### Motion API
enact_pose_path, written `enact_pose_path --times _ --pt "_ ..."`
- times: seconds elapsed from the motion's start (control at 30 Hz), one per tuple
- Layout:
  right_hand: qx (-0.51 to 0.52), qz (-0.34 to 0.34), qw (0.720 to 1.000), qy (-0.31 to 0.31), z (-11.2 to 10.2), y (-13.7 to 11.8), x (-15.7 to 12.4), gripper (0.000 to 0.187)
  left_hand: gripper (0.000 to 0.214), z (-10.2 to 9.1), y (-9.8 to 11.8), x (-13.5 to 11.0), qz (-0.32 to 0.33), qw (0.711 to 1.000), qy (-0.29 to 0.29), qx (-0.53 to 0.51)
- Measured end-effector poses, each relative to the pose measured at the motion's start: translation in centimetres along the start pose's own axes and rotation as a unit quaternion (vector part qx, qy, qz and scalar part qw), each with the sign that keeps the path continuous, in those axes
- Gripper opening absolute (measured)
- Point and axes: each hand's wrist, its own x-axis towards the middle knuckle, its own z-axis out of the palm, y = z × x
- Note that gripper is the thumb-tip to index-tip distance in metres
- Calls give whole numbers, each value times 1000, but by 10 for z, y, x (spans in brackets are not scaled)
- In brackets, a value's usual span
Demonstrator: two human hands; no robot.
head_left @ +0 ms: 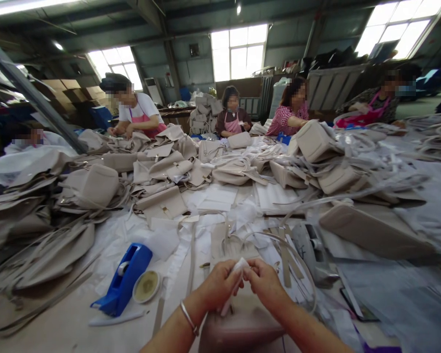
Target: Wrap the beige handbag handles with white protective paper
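Observation:
My left hand [222, 280] and my right hand [265, 278] meet at the front middle of the table, fingers closed on a piece of thin white wrapping paper [241, 264]. Each pinches it from its own side with thumb and fingers. Whether a strap end is inside the paper I cannot tell. Right under my hands lies a beige handbag [242, 323], its near end blurred and partly covered by my arms. A thin beige strap [297, 250] loops out to the right of it.
To the left stand a blue tape dispenser [127, 279] and a small round tub [147, 286]. A grey tape dispenser [312, 252] is at the right, near a phone [360, 304]. Beige bags [165, 203] pile up all round. Several co-workers [233, 115] sit or stand across the table.

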Motion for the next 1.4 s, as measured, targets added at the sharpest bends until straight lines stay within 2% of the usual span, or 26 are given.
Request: enact_pose_path --times 0.17,0.33,0.43,0.57,0.73,0.83,0.9,1.0,1.1,1.17,1.2,1.27,1.4 --pt "33 33 998 -45 -2 -5 7 27 40 -3 -4 0 -11 990 -32 -139" --pt "-7 -74 996 -56 -2 -7 11 32 49 -7 -5 0 -15 973 -42 -226" --pt "34 -118 989 -78 1 -8 13 32 51 -9 -10 1 -22 959 -26 -280" --pt "112 -134 978 -112 6 -7 16 34 49 -10 -23 6 -46 927 -27 -372" --pt "133 -142 972 -129 10 -2 26 32 43 -15 -33 7 -67 885 -85 -453" --pt "137 -148 971 -125 10 2 31 27 49 -17 -36 5 -84 875 -109 -465" --pt "128 -151 974 -111 9 3 32 23 63 -15 -39 5 -85 881 -97 -456" --pt "106 -130 981 -99 6 1 25 18 90 -10 -42 8 -62 911 -48 -405" --pt "166 -64 967 -183 3 -2 14 22 101 -3 -35 8 -25 950 -12 -312" --pt "208 -28 952 -224 1 -3 8 30 98 0 -24 5 -13 976 -3 -215" --pt "215 -22 950 -225 1 -4 6 34 95 -1 -18 2 -9 986 0 -164" --pt "213 -27 956 -202 0 -4 6 37 88 -6 -7 -5 5 997 5 -83" --pt "238 -26 961 -134 -8 3 10 37 56 -23 2 -24 44 999 -2 -14"
